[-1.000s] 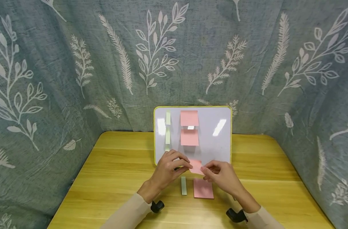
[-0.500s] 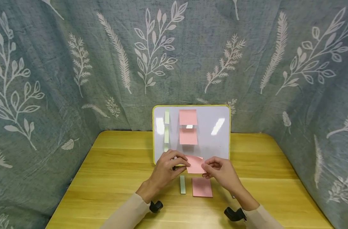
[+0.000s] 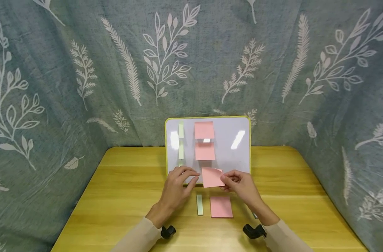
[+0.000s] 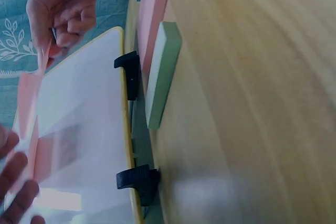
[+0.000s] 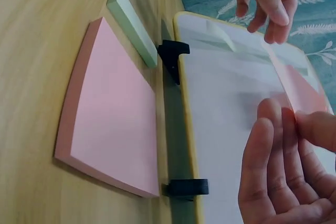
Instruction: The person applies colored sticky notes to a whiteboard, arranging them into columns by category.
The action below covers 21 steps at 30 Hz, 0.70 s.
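A person's two bare hands meet in front of a small whiteboard [image 3: 232, 154] with a yellow rim, propped upright on a wooden surface [image 3: 122, 199]. The right hand [image 3: 243, 185] pinches a loose pink note [image 3: 212, 177] at its right edge, between thumb and fingers. The note hangs in the air before the board's lower part, bowing slightly. The left hand [image 3: 175, 185] holds nothing; its thumb and fingers are parted just beside the note's left edge.

Above, two pink notes [image 3: 205, 152] cling to the board, one over the other, with pale green strips [image 3: 181, 150] to their left. On the surface, nearer the person, lie a thick pink pad [image 3: 221, 207] and a narrow green pad [image 3: 199, 205].

The loose sheet should be almost weightless, limp and easily creased (one edge is probably tacky, though no adhesive shows). A light pinch at the side edges or corners would suit it best.
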Motion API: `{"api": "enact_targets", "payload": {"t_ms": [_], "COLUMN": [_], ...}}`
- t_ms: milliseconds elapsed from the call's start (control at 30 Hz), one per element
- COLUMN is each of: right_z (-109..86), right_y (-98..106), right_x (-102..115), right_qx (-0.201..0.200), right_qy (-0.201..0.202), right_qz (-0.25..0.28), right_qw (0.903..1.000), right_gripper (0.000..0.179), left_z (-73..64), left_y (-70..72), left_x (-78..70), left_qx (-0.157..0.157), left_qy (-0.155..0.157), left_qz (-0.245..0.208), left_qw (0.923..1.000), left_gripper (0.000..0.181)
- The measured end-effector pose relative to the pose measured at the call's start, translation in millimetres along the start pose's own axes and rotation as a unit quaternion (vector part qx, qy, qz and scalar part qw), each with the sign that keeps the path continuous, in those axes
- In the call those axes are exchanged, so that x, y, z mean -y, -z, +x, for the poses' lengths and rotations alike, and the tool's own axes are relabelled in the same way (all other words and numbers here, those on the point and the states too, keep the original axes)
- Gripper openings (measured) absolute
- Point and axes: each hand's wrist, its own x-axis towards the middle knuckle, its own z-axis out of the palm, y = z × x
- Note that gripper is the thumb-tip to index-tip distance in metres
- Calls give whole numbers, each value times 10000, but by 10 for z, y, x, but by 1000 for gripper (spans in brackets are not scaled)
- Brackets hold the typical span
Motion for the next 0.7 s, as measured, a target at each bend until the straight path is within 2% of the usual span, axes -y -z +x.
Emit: {"api": "enact_targets", "payload": {"t_ms": [167,333,533,700], "right_z": [127,257,362,412], "right_y": [-79,-167,-251,-292], "right_x": [-31,-81,-166,-191], "right_qx": [-186,-183,-202,-370], "right_qy": [-197,-276,-318,-388], "right_qz": [86,47,55,21], "right_qw": [9996,9994,9993,9986], "right_gripper": [32,32,34,29], "left_z": [-13,30,100,189], "left_y": [19,7,-38,-104], "left_x": [3,13,8,31], "left_qx": [-155,-264,-125,56], "left_qy": [690,1096,1682,2059], "left_qz": [455,637,571,752], "left_qw": [9965,9916,9840,9757], "left_gripper": [6,8,10,10]}}
